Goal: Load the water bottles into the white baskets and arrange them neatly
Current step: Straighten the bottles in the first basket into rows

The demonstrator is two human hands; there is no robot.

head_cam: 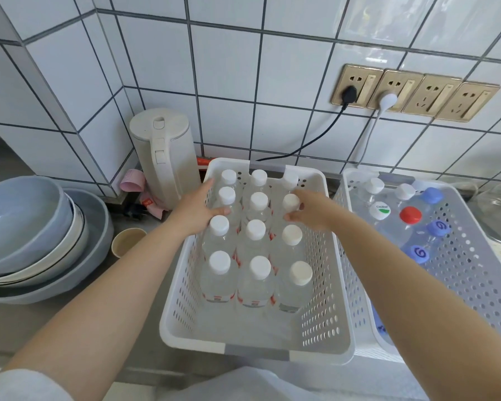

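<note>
Standing in three rows of four, twelve white-capped water bottles (254, 250) fill the near white basket (324, 287) on the table (70, 322). The left hand (198, 208) rests with straight fingers against the second bottle of the left row; the right hand (308, 211) pinches the second bottle's cap (290, 202) in the right row. A second basket (472, 273) beside it holds seven mixed bottles (417, 227).
</note>
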